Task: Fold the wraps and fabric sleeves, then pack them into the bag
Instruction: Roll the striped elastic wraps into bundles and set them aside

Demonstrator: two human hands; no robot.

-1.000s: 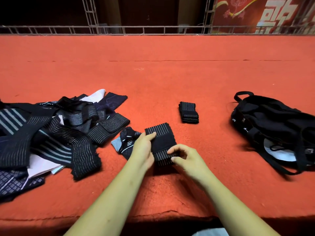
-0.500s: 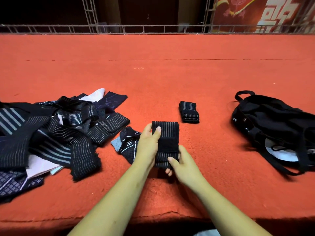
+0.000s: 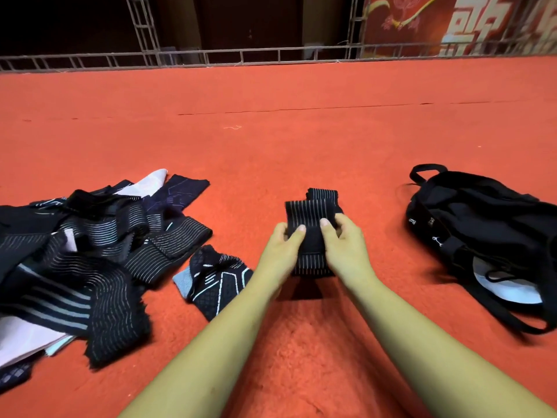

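A folded black wrap with thin white stripes (image 3: 310, 215) is lifted off the red carpet between both hands. My left hand (image 3: 281, 251) grips its left edge, thumb on top. My right hand (image 3: 346, 248) grips its right edge, thumb on top too. Just behind it lies another folded striped wrap (image 3: 324, 194), partly hidden by the held one. A heap of unfolded striped wraps and sleeves (image 3: 90, 248) covers the left side. One patterned sleeve (image 3: 214, 277) lies beside my left wrist. The black bag (image 3: 488, 236) sits at the right, its mouth open.
Red carpet (image 3: 271, 146) stretches ahead to a metal truss rail (image 3: 241, 55) at the far edge. A red banner with white characters (image 3: 467, 22) hangs behind the rail at the right.
Both hands have raised the folded wrap and carried it forward toward the other folded wrap. My right hand has shifted from the wrap's lower end up to its right side.
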